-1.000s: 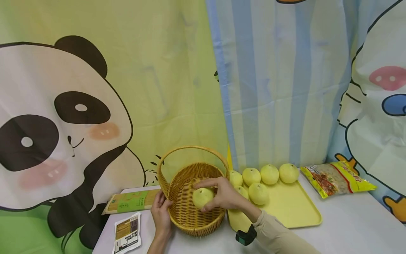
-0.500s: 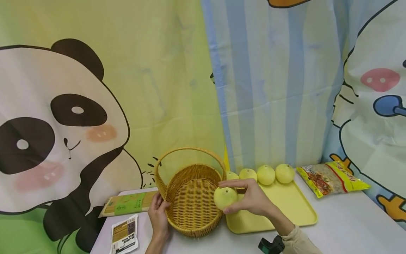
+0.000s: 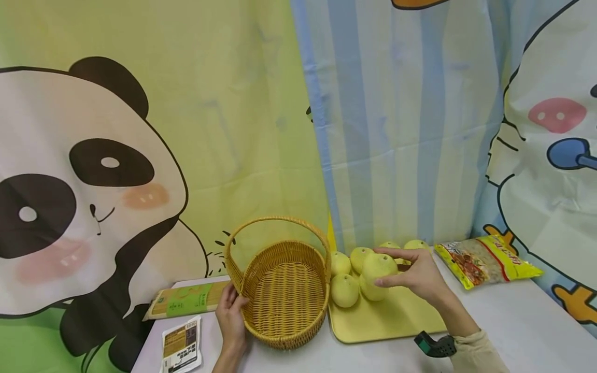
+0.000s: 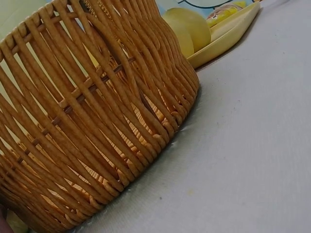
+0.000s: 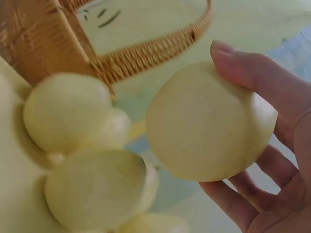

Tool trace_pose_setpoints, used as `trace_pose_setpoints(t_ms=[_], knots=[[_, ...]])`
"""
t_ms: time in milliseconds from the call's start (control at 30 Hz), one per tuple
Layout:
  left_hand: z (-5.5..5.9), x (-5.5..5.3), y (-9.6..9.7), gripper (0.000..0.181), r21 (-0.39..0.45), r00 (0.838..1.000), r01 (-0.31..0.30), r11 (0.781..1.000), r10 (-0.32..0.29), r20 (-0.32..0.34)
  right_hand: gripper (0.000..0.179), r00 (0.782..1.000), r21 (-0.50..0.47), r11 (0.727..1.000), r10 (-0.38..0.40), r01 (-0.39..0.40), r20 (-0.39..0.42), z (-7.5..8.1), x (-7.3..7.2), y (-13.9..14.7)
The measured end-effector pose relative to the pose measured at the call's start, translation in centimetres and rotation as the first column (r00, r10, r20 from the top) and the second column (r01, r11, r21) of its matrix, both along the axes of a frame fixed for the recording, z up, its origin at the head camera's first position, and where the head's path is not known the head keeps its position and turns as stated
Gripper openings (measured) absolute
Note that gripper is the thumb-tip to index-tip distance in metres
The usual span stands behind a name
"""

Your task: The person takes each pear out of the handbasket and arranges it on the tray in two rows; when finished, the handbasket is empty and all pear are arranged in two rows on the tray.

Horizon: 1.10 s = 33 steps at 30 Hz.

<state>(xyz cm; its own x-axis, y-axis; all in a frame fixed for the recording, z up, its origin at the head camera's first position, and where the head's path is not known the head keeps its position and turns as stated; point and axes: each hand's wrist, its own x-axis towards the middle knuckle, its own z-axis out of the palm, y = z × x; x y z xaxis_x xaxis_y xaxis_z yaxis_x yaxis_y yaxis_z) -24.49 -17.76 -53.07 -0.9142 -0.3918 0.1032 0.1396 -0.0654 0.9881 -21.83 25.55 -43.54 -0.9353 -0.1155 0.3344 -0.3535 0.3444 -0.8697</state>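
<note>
Thumb and fingers of my right hand (image 3: pixel 418 274) pinch a round pale-yellow fruit (image 3: pixel 379 266) over the left part of a yellow tray (image 3: pixel 396 322). In the right wrist view, the thumb lies on one side of this fruit (image 5: pixel 204 128) and the fingers curl on the other. Several similar fruits (image 3: pixel 344 291) sit on the tray, partly overlapped by the held one and the hand. My left hand (image 3: pixel 231 313) grips the left side of a wicker basket (image 3: pixel 286 295) near the handle's base. Bare weave shows inside the basket, and its woven wall (image 4: pixel 97 116) fills much of the left wrist view.
Left of the basket lie a flat noodle-like pack with a green label (image 3: pixel 188 300) and a white and brown pouch (image 3: pixel 182 344). A yellow food bag (image 3: pixel 487 260) lies beyond the tray's right side. Printed curtains (image 3: pixel 261 129) hang behind the white table (image 3: pixel 527 326).
My right hand has carried the fruit from inside the basket rightward, past its rim, to above the tray. My left hand has kept its grip on the basket.
</note>
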Motion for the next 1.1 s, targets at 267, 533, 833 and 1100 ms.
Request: trace_pose_setpoints(t_ms=[267,533,833,1100], knots=[[0.1,0.3,0.1,0.065,0.000,1.000,-0.009,1.000,0.009,0.006,0.062,0.984,0.108,0.979,-0.176,0.173,0.014,-0.9,0.0,4.0],[0.1,0.2,0.1,0.064,-0.001,1.000,-0.006,1.000,0.006,-0.001,0.060,0.963,0.216,0.941,-0.270,0.260,0.018,-3.4,-0.9,6.4],[0.0,0.0,0.2,0.064,0.012,1.000,-0.011,1.000,0.011,-0.005,0.059,0.958,0.247,0.935,-0.279,0.255,0.067,-5.3,-2.1,6.9],[-0.2,0.3,0.3,0.064,-0.003,1.000,-0.003,1.000,0.003,-0.002,0.057,0.968,0.206,0.956,-0.231,0.207,0.097,-6.0,-1.9,7.4]])
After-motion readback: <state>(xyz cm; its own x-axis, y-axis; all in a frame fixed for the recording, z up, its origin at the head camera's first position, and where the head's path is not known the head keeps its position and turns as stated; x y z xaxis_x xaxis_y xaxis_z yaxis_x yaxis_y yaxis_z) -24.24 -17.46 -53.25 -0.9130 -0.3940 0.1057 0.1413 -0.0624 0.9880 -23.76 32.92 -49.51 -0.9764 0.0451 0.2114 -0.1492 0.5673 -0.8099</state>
